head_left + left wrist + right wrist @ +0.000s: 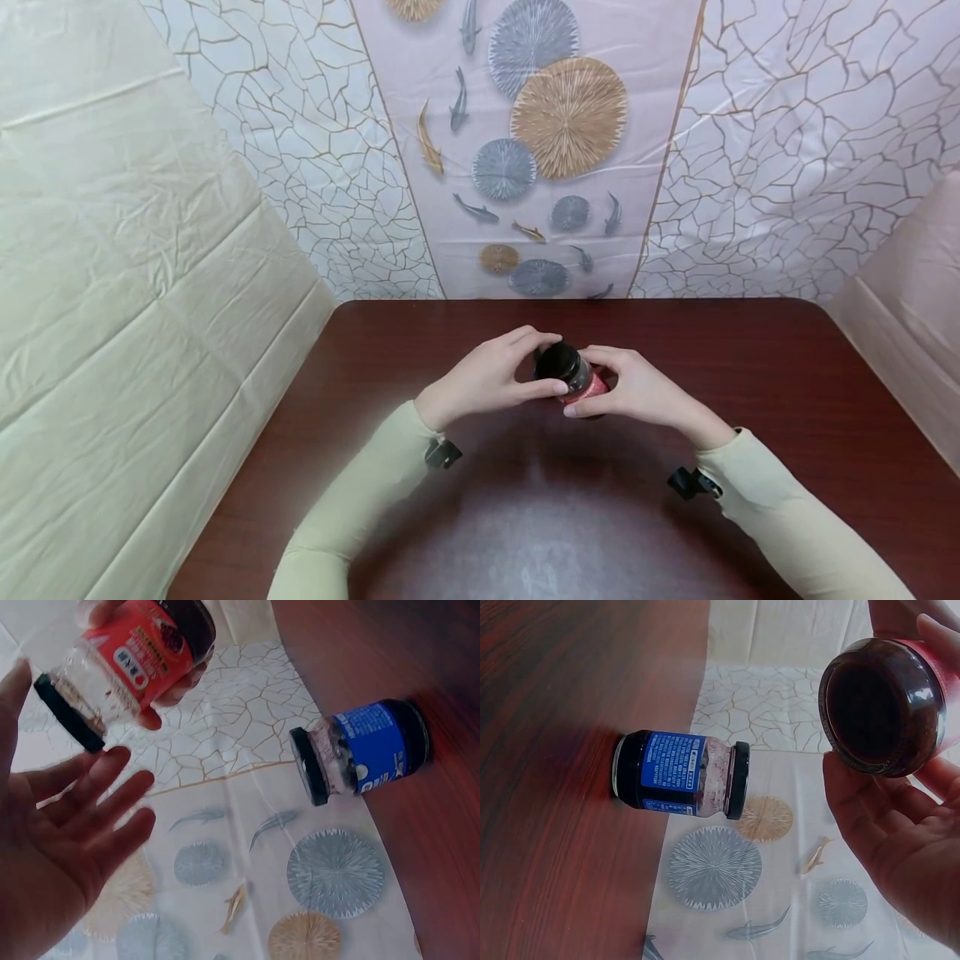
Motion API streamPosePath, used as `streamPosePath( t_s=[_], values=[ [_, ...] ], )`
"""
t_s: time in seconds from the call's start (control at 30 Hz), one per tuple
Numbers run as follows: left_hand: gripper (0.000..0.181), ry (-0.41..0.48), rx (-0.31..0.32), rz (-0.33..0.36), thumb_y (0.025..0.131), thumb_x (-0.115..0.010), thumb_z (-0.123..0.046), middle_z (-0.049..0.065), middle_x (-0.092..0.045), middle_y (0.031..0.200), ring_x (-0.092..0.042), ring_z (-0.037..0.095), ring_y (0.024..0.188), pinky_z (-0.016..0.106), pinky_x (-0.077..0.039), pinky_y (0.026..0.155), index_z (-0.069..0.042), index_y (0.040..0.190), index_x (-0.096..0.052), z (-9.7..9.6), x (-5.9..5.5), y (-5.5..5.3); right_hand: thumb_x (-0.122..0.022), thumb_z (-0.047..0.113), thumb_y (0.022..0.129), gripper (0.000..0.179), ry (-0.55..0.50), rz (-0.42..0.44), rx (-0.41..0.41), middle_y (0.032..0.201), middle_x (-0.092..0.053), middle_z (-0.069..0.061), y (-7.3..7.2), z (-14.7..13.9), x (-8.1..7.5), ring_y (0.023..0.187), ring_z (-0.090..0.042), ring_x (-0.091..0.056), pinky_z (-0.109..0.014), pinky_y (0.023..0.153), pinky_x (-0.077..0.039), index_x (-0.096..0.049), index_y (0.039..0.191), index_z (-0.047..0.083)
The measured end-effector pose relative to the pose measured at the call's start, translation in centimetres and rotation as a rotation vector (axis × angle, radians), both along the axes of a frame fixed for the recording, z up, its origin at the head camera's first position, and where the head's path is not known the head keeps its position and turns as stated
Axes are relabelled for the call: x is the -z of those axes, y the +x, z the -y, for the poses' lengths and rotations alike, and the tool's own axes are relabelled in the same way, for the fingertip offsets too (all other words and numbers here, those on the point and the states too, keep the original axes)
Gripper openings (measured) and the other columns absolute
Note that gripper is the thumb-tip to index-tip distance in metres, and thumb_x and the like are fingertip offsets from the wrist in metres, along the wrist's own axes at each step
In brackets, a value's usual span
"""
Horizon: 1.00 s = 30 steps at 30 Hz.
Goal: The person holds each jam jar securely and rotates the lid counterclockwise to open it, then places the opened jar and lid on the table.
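Both hands are on a glass jar with a red label and black lid (69, 712), tilted above the table. My right hand (647, 386) holds the jar's body (154, 649), fingers and thumb on opposite sides; its dark base shows in the right wrist view. At the lid end, my left hand (487, 375) spans the lid with thumb and index finger right at its rim, the other fingers spread in the left wrist view. A second jar, blue-labelled with a black lid (371, 750), stands upright on the table close by, mostly hidden in the head view.
The dark reddish-brown table (420, 500) stretches around the hands. A patterned cloth backdrop (570, 117) rises behind its far edge. Pale cloth (150, 250) hangs along the left side, and similar cloth (900, 317) on the right.
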<state>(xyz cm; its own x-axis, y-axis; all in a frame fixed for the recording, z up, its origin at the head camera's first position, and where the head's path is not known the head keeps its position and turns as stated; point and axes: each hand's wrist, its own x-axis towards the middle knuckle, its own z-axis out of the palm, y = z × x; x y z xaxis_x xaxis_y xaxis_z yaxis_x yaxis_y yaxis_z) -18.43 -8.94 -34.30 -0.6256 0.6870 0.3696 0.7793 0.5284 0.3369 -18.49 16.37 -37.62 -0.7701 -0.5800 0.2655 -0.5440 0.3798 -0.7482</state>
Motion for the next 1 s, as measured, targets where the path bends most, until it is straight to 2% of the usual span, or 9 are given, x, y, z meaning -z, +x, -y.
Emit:
streamPosePath(
  t_s=[0.07, 0.17, 0.3, 0.4, 0.67, 1.0],
  values=[
    [0.067, -0.003, 0.043, 0.029, 0.092, -0.072, -0.047, -0.004, -0.056, 0.130, -0.055, 0.005, 0.112, 0.021, -0.045, 0.096, -0.015, 0.147, -0.051, 0.4, -0.2, -0.1, -0.090, 0.040, 0.075, 0.046, 0.006, -0.001, 0.001, 0.102, -0.068, 0.008, 0.0, 0.0, -0.1, 0.090, -0.013, -0.062, -0.028, 0.073, -0.055, -0.068, 0.114, 0.028],
    [0.073, 0.006, 0.122, 0.060, 0.093, -0.073, -0.042, 0.001, -0.046, 0.149, -0.046, 0.009, 0.134, 0.025, -0.038, 0.110, -0.013, 0.153, -0.043, 0.8, -0.5, -0.2, -0.090, 0.041, 0.075, 0.048, 0.014, -0.009, -0.002, 0.103, -0.068, 0.009, 0.0, 0.1, -0.1, 0.092, -0.013, -0.062, -0.028, 0.074, -0.055, -0.068, 0.115, 0.028],
    [0.075, 0.002, 0.215, 0.072, 0.093, -0.074, -0.035, 0.002, -0.038, 0.158, -0.035, 0.009, 0.144, 0.026, -0.031, 0.115, -0.011, 0.155, -0.040, 1.1, -0.8, -0.1, -0.090, 0.041, 0.075, 0.050, 0.014, -0.005, -0.008, 0.105, -0.068, 0.010, -0.1, 0.1, -0.2, 0.093, -0.013, -0.063, -0.028, 0.076, -0.055, -0.068, 0.119, 0.028],
    [0.076, -0.007, 0.246, 0.085, 0.093, -0.075, -0.033, 0.002, -0.039, 0.157, -0.034, 0.008, 0.144, 0.025, -0.030, 0.115, -0.011, 0.156, -0.039, 1.1, -0.9, 0.0, -0.090, 0.040, 0.076, 0.051, 0.007, -0.001, -0.017, 0.105, -0.069, 0.009, 0.0, 0.1, -0.3, 0.094, -0.013, -0.063, -0.030, 0.076, -0.056, -0.067, 0.120, 0.027],
    [0.067, -0.001, 0.265, 0.062, 0.096, -0.071, -0.025, 0.007, -0.046, 0.152, -0.040, 0.009, 0.140, 0.023, -0.032, 0.114, -0.008, 0.154, -0.042, 0.8, -1.3, 0.1, -0.089, 0.040, 0.076, 0.051, 0.021, -0.007, -0.022, 0.106, -0.068, 0.010, 0.3, -0.2, -0.7, 0.093, -0.013, -0.063, -0.030, 0.075, -0.056, -0.067, 0.120, 0.027],
    [0.065, -0.019, 0.202, 0.077, 0.096, -0.072, -0.032, 0.003, -0.051, 0.148, -0.044, 0.006, 0.136, 0.022, -0.036, 0.110, -0.013, 0.152, -0.046, 1.1, -1.1, 0.1, -0.090, 0.040, 0.075, 0.049, 0.014, 0.005, -0.011, 0.103, -0.069, 0.009, 0.2, 0.1, -0.4, 0.092, -0.013, -0.063, -0.029, 0.076, -0.055, -0.068, 0.116, 0.028]
  ],
)
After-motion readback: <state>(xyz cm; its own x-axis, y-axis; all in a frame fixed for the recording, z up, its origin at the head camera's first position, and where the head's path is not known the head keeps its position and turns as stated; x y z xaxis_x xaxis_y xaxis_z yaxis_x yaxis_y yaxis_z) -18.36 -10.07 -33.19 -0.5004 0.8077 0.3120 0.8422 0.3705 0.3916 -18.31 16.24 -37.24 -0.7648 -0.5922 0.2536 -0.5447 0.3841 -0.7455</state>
